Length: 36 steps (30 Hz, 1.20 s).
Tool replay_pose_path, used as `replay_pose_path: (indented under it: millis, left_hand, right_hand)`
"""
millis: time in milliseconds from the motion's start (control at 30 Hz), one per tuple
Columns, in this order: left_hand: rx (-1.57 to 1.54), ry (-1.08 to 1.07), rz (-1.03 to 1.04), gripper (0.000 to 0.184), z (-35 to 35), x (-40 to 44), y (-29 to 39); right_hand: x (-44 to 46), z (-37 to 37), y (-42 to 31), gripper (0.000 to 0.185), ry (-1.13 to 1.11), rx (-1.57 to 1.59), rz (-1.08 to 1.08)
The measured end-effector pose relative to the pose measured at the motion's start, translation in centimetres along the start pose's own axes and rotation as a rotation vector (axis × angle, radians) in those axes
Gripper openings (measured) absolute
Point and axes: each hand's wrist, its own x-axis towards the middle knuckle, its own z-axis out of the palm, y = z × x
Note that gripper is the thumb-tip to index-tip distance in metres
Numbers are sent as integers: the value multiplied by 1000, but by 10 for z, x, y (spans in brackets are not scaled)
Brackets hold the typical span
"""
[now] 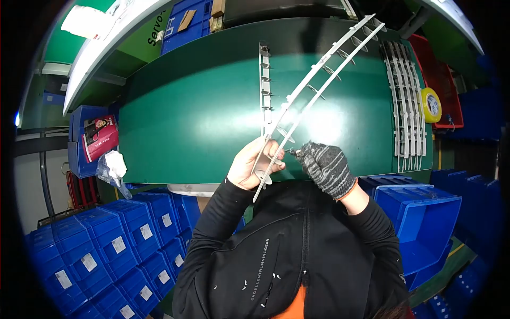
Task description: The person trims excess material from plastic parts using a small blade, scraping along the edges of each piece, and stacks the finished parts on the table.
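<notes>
My bare left hand (248, 164) is closed around the near end of a long pale ladder-like strip (320, 65), which has two rails joined by thin curved crosspieces. The strip slants up and to the right, over the table's far edge. My right hand (328, 169), in a dark grey knitted glove, is just right of the strip with its fingers pinched together. Something small and dark shows at those fingertips, too small to name. A narrower pale strip (265, 80) lies on the green table (186, 117), beyond my left hand.
Several similar strips (406, 101) lie side by side at the table's right end, beside a yellow tape roll (431, 105) and a red bin (438, 80). Blue crates (111, 239) are stacked at lower left; an open blue crate (430, 218) stands at lower right.
</notes>
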Motion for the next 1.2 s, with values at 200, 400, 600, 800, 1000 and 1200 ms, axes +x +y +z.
replay_pose_path:
  millis: [200,400,600,800,1000,1200]
  left_hand:
    - [111,74,16,25,7,7,-6]
    - [35,2,-19,27,6,8,-7]
    - [-122,-33,-93,28,5,7,-6]
    - [88,36,-16,26,12,9,-9]
    - [417,119,230,24,13,7,-19]
    - [530,155,293,22,12,8,-22]
  right_hand:
    - [4,-7,-14,16,108,70,27]
    - [13,-14,3,17,348,-17,55]
    - [-2,-6,-5,13,139,62,31]
    - [5,-6,-22,13,110,8,73]
    - [7,4,-17,16,194,-189,50]
    - [4,6,-17,15,205,-217,60]
